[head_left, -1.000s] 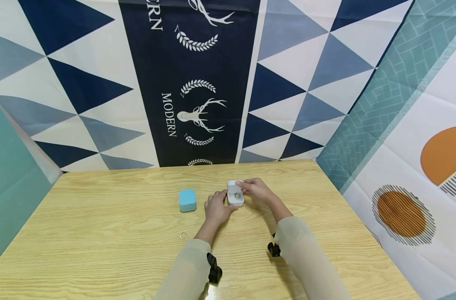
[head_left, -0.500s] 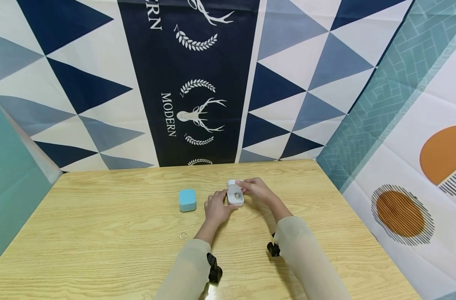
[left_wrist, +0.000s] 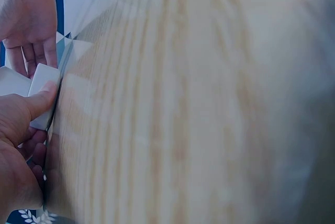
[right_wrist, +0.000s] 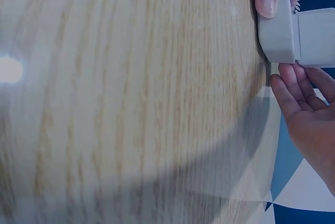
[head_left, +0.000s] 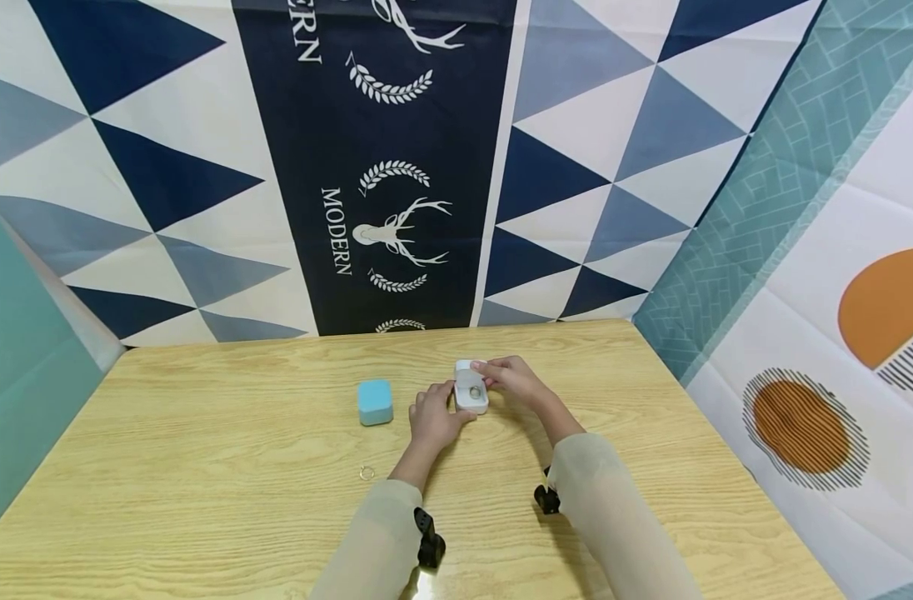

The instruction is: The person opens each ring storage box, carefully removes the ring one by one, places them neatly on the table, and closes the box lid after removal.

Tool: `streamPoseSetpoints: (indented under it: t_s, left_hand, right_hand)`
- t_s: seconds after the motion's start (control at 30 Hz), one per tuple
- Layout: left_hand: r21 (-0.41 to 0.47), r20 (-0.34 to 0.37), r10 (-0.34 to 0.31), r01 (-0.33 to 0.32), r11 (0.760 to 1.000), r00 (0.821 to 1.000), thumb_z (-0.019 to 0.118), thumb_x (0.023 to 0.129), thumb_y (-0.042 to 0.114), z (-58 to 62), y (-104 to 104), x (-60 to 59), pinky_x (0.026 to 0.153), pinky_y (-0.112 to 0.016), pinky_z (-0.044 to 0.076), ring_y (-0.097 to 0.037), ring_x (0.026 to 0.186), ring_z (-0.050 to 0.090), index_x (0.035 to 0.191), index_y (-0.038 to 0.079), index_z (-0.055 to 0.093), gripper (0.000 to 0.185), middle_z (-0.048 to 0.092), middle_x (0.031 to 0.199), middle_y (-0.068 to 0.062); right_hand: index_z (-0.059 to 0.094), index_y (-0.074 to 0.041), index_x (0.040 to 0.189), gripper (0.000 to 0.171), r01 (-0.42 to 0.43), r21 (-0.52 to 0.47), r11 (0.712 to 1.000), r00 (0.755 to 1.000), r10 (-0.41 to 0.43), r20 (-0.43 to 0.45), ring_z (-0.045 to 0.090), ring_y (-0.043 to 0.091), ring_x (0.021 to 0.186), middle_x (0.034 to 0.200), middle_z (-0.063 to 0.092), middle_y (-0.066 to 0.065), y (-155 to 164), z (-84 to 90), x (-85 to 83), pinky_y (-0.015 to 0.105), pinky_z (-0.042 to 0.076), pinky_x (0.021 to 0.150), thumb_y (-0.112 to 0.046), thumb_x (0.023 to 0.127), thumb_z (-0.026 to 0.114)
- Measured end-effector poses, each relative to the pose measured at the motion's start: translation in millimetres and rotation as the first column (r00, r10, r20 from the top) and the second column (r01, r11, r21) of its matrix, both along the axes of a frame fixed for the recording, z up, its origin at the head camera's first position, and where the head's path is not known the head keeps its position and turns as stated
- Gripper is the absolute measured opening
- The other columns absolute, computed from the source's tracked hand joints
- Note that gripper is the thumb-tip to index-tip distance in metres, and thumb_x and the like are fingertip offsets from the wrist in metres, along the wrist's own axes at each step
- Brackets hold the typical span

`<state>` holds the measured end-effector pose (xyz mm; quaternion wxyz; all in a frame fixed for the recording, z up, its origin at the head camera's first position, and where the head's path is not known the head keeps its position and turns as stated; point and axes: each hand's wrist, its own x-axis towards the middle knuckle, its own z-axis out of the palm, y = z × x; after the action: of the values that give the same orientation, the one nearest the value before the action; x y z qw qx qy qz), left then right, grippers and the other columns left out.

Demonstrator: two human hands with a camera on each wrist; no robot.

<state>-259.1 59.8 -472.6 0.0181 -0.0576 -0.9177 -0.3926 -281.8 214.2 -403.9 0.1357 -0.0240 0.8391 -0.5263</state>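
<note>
**Open white box braced from both sides**

Near the counter's [head_left: 202, 433] centre: small white box [head_left: 471, 390], lid up at 12 o'clock, a ring [head_left: 475, 391] seated in its base. Left hand [head_left: 432, 417] at the box's 8 o'clock, thumb pressed flat to the base's side, other fingers [left_wrist: 32, 145] curled loosely beneath — likely a brace against sliding. Right hand [head_left: 512, 379] at 3 o'clock, fingers [right_wrist: 293, 85] nearly straight, tips touching the lid's edge and the base's near side, seemingly steadying the lid open; not pinching. Light blue box [head_left: 375, 401], shut, well apart at 9 o'clock from the white one. Loose second ring [head_left: 366, 472] flat on the wood at 7 o'clock, untouched. Patterned cloth backdrop [head_left: 396, 167] behind.
</note>
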Motion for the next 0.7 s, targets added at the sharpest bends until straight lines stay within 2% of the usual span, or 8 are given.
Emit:
streamPoseSetpoints:
  t_s: [0.33,0.57,0.7]
  left_hand:
    - [0.004,0.006,0.004,-0.004,1.0,1.0,0.075,0.077,0.036,0.5,0,0.2,0.084,-0.042,0.034,-0.03,0.106,0.049,0.131,0.011,0.054,0.063,0.056,0.13,-0.011]
    - [-0.004,0.005,0.003,-0.003,1.0,1.0,0.075,0.077,0.036,0.3,0,0.3,0.084,-0.041,0.034,-0.029,0.106,0.049,0.132,0.011,0.053,0.064,0.056,0.13,-0.01]
    - [-0.011,0.002,0.002,-0.002,1.0,1.0,0.075,0.077,0.036,-0.2,1,-0.4,0.083,-0.041,0.035,-0.03,0.105,0.049,0.132,0.011,0.053,0.064,0.057,0.129,-0.011]
  right_hand:
    - [0.056,0.013,0.119,0.048,0.005,0.015,1.0,1.0,-0.005,0.0,0.055,0.038,0.104,0.104,0.062,0.023,0,-2.3,-1.8,0.047,0.041,0.1,-0.029,0.096,0.052]
    - [0.057,0.01,0.12,0.052,0.025,0.008,1.0,1.0,-0.025,0.005,0.058,0.031,0.098,0.102,0.064,0.019,9,-28.8,-21.1,0.045,0.044,0.097,-0.035,0.094,0.054]
    - [0.057,0.008,0.121,0.055,0.032,0.025,0.999,0.999,-0.032,-0.002,0.059,0.022,0.093,0.099,0.064,0.013,10,-32.1,-22.8,0.04,0.046,0.095,-0.04,0.093,0.054]
